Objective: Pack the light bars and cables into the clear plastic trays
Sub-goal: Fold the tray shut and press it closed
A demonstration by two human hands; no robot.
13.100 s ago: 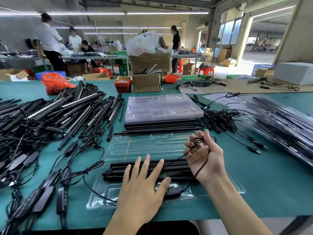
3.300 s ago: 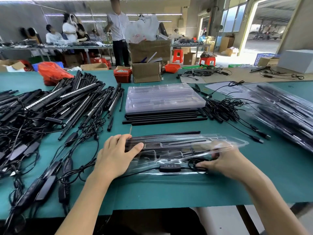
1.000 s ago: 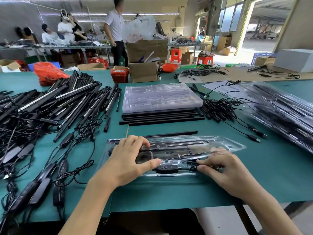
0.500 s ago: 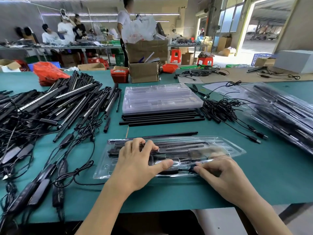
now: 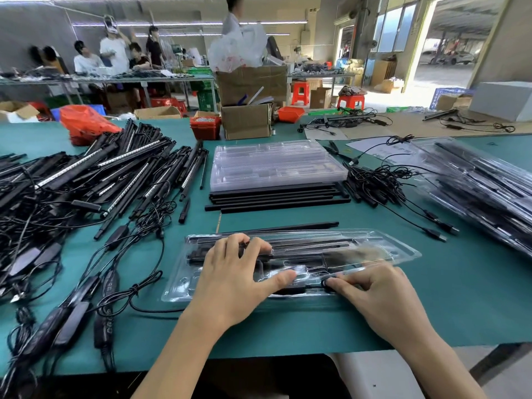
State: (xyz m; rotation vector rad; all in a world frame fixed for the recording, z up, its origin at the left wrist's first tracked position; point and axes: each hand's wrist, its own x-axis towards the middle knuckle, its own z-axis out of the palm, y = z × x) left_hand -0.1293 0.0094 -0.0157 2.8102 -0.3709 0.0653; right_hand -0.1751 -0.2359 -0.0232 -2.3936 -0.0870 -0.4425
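Head: left hand (image 5: 233, 279) farther right.

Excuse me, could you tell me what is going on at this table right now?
A person is packing light bars into a clear tray at the table's near edge. The left hand presses on the closed lid, and the right hand works at its front edge. Empty trays are stacked behind, and loose bars lie piled to the left.

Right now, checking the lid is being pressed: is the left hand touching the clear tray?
Touching. Head view shows the left hand lying on the clear tray.
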